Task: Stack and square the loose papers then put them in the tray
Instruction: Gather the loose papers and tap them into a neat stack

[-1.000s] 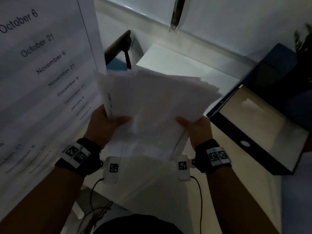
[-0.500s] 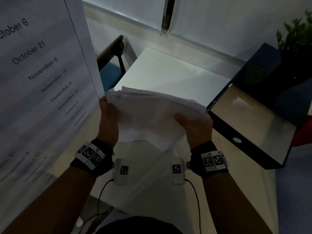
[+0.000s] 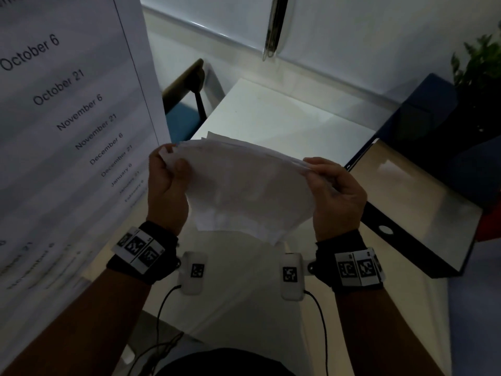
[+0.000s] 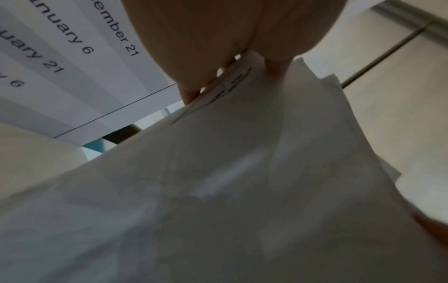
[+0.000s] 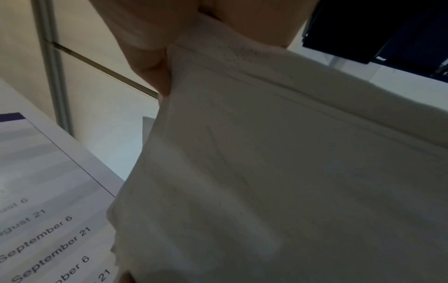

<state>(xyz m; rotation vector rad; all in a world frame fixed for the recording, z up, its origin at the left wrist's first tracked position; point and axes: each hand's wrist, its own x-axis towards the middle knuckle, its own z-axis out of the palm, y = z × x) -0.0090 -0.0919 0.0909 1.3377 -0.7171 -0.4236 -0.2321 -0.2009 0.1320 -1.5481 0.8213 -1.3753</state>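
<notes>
A loose stack of white papers (image 3: 249,188) hangs in the air over the white table (image 3: 273,118), sheets uneven and fanned at the lower edge. My left hand (image 3: 168,183) grips the stack's left top corner, thumb on the near face. My right hand (image 3: 333,191) grips the right top corner. The left wrist view shows the papers (image 4: 242,191) pinched under my fingers (image 4: 274,63); the right wrist view shows the papers (image 5: 290,172) held by my fingers (image 5: 155,76) the same way. A dark tray (image 3: 420,251) with a pale inside lies to the right.
A big printed poster with dates (image 3: 67,118) stands close on the left. A chair with a blue seat (image 3: 187,115) is beyond the table's far left. A dark blue box (image 3: 423,109) and a plant (image 3: 479,58) sit at the far right.
The stack has tilted from facing me to hanging from its top edge. Both hands have shifted from the lower sides up to the top corners and moved slightly lower over the table.
</notes>
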